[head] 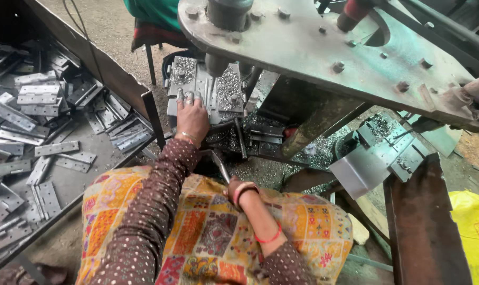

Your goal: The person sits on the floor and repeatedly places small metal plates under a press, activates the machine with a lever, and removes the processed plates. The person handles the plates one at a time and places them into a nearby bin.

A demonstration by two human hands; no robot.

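Observation:
My left hand [192, 119] reaches forward onto the die block [226, 89] of a heavy metal press, its fingertips pinching a small grey metal plate [182, 94] right under the punch [215, 63]. My right hand [235, 186] is bent down at my lap, mostly hidden behind its wrist bangles. It is closed around the lower end of a thin metal lever [219, 164] that slants up toward the press. A patterned yellow cloth [213, 232] covers my lap.
A big tray [118, 79] on the left holds several flat grey hinge plates [39, 97]. The press's thick steel frame [324, 47] overhangs the die. Metal chips litter the base. A bent sheet chute [355, 171] and a rusty beam [424, 221] stand at the right, beside a yellow sack [474, 227].

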